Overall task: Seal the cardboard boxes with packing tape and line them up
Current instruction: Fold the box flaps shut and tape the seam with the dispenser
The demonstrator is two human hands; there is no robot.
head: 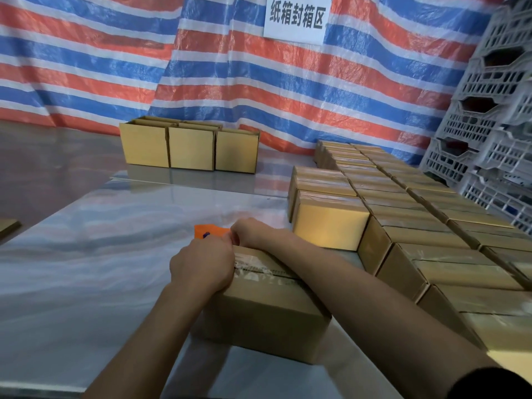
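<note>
A brown cardboard box (pixel 264 312) lies on the shiny table (pixel 86 283) right in front of me. Clear packing tape (pixel 267 270) runs along its top seam. My left hand (pixel 201 263) rests on the box's far-left end with its fingers bent down over the edge. Just beyond it, my right hand (pixel 249 233) has curled fingers at an orange tape dispenser (pixel 211 231). The two hands hide most of the dispenser, and the grip itself is only partly visible.
Rows of sealed boxes (pixel 403 214) fill the table's right side, close to the box. Three open-topped boxes (pixel 190 148) stand at the back by the striped tarp. Grey plastic crates (pixel 489 116) are stacked at the far right. A cardboard piece (pixel 8 226) lies at the left edge.
</note>
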